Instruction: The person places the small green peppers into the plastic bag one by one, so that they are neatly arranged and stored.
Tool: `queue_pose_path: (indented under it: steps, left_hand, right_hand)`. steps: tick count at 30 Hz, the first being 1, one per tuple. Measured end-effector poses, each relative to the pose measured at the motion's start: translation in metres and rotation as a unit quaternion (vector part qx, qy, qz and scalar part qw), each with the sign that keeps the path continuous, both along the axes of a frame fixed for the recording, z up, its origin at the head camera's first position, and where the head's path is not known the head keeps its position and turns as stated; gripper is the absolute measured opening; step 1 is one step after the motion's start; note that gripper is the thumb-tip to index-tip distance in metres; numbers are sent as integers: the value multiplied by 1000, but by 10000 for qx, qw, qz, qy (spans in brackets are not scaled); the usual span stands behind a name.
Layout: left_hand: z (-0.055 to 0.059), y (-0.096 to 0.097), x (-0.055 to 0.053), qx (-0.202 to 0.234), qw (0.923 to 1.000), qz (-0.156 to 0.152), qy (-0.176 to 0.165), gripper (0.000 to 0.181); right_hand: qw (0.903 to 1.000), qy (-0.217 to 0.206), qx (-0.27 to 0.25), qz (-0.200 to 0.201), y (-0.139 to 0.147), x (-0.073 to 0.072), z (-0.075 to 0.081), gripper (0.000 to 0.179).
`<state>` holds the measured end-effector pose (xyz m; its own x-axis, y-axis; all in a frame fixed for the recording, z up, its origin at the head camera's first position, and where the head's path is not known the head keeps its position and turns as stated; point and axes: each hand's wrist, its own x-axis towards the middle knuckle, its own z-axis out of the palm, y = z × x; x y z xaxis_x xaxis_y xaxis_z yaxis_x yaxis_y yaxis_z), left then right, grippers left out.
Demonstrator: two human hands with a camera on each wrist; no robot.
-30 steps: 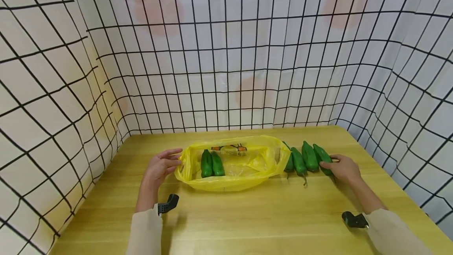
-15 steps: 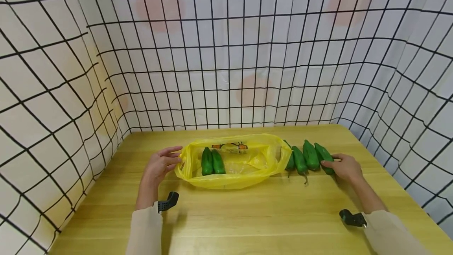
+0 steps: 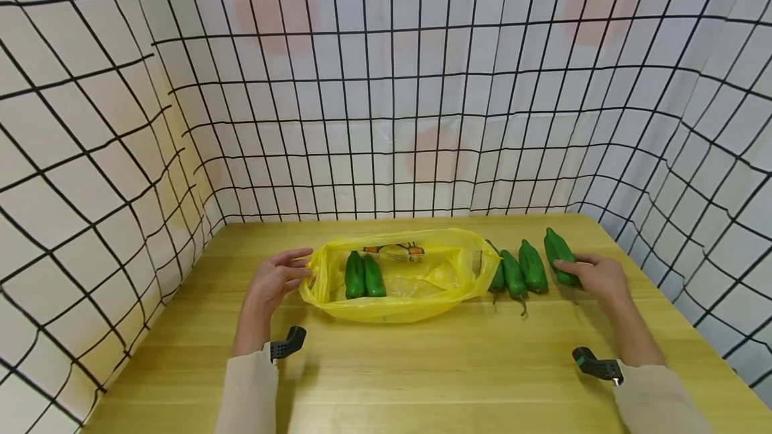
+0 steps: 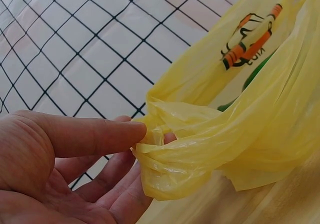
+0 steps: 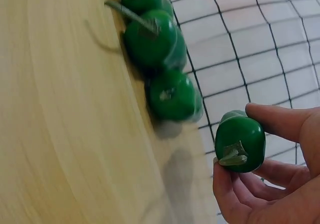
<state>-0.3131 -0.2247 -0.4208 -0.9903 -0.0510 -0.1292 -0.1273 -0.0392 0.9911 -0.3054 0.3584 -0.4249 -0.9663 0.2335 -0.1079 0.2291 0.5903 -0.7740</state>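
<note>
A yellow plastic bag lies with its mouth spread wide in the middle of the table, two green peppers inside it. At its left end my left hand pinches the bag's edge between thumb and fingers, as the left wrist view shows. On the right, my right hand grips a green pepper between thumb and fingers, its stem end toward the wrist camera. That pepper is raised above the table, its shadow below. Three more green peppers lie in a row against the bag's right end, one partly hidden by it.
The wooden table has a yellow grain. A white wall covering with black grid lines rises along the back and both sides. A small black camera is worn on each wrist.
My right hand has lifted the rightmost pepper off the table, away from the row, and its shadow now shows apart. The left hand keeps its hold on the bag.
</note>
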Motion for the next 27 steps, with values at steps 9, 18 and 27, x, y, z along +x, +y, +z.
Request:
queue_pose_path:
  steps: [9, 18, 27]
  left_hand:
    - [0, 1, 0, -51, 10000, -3, 14, 49]
    - [-2, 1, 0, -26, 10000, -4, 20, 49]
    - [-1, 2, 1, -47, 10000, -7, 37, 48]
  right_hand:
    - [9980, 447, 109, 424, -41, 3, 26, 87]
    - [9937, 813, -186, 753, -81, -2, 54, 83]
    - [9861, 1111, 107, 1234, -127, -4, 77, 72]
